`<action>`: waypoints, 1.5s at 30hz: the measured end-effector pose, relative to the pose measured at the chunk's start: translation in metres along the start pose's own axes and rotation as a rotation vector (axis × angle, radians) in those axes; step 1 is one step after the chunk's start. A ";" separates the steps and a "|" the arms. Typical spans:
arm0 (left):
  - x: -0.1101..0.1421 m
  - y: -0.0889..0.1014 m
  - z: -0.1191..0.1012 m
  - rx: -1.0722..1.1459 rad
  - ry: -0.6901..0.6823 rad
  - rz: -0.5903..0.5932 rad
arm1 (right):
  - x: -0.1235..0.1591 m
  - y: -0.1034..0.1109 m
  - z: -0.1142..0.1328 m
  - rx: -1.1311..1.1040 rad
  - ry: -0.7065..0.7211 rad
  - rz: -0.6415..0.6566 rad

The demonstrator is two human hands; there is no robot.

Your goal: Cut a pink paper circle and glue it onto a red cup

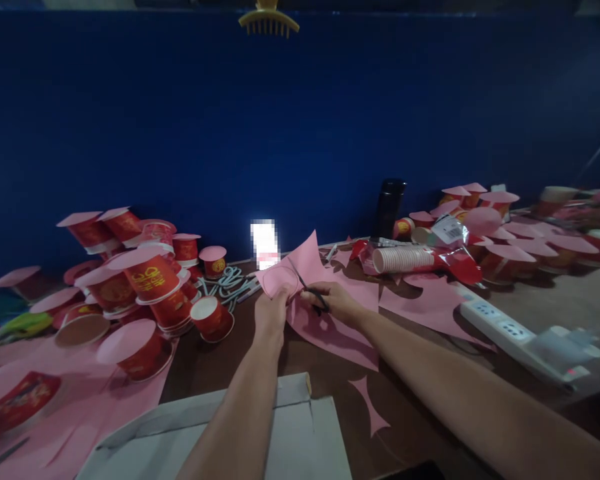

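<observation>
My left hand [276, 297] pinches the lower edge of a pink paper sheet [305, 257], raised a little above the table. A drawn circle outline shows on the sheet beside my thumb. In my right hand [336, 300] is a pair of dark scissors [322, 301], fingers closed round the handles. The scissor blades reach up and left to the paper, close to the circle's right side. Another pink sheet [350, 347] with cut edges lies under my hands. To the left of my left hand stands a red paper cup [213, 319].
Red cups topped with pink discs [150, 273] crowd the left; more stand at right. A cup stack [403, 260], black bottle [391, 208] and power strip [505, 327] lie rightward. Coiled cables [227, 283] and a blurred bright screen [264, 243] are behind; white cardboard [305, 427] is in front.
</observation>
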State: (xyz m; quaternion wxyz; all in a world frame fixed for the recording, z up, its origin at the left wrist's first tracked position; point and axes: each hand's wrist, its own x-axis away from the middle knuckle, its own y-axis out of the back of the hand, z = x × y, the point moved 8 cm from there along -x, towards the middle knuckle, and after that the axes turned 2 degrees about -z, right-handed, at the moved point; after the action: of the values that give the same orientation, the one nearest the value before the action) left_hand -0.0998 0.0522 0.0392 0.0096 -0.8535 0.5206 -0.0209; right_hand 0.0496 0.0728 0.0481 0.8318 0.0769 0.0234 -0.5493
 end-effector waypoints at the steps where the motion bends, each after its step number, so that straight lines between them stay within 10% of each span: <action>1: -0.001 -0.001 0.002 -0.007 0.002 0.004 | -0.001 0.000 -0.004 -0.005 -0.014 -0.004; 45: -0.001 -0.008 0.005 0.056 -0.020 0.022 | 0.001 0.022 -0.014 0.012 -0.092 -0.010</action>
State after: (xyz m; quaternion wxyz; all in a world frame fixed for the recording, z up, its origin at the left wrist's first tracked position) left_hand -0.0926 0.0567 0.0346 0.0388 -0.8474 0.5289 -0.0269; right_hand 0.0706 0.0824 0.0360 0.8288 0.0563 -0.0177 -0.5564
